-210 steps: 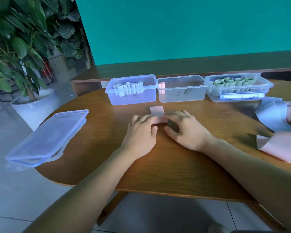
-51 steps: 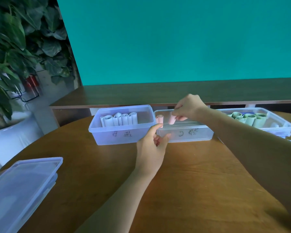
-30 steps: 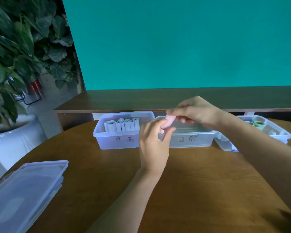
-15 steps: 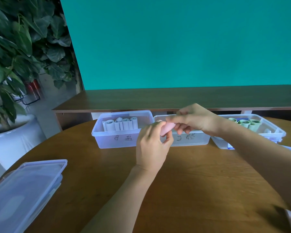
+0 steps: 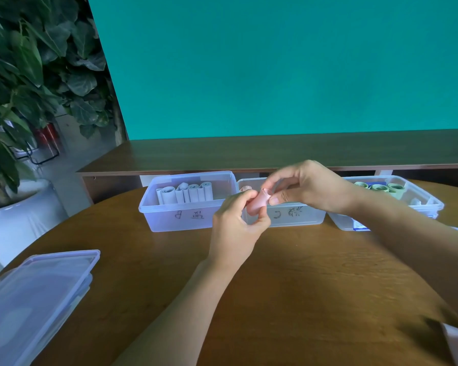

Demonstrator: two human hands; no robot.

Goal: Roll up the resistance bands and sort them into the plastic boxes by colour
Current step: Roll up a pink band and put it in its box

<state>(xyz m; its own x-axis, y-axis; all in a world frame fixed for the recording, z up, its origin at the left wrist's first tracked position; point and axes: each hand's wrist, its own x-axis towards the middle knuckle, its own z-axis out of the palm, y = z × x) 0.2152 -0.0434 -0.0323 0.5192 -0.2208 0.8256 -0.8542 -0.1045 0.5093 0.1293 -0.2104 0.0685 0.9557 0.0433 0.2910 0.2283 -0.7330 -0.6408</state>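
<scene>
One pink roll [image 5: 259, 203], two hands, perhaps five blue rolls [image 5: 185, 192]

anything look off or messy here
Mostly tidy. The pink roll, held in both hands, looks uneven, one end flaring wider than the other. The right box sits askew to the other two boxes.

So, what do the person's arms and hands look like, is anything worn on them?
Both forearms are bare as far as the picture shows; no sleeve is in view. The left hand and the right hand carry no glove, and no ring, watch or bracelet shows on the visible sides. The nails look short and plain. No markings are seen.
</scene>
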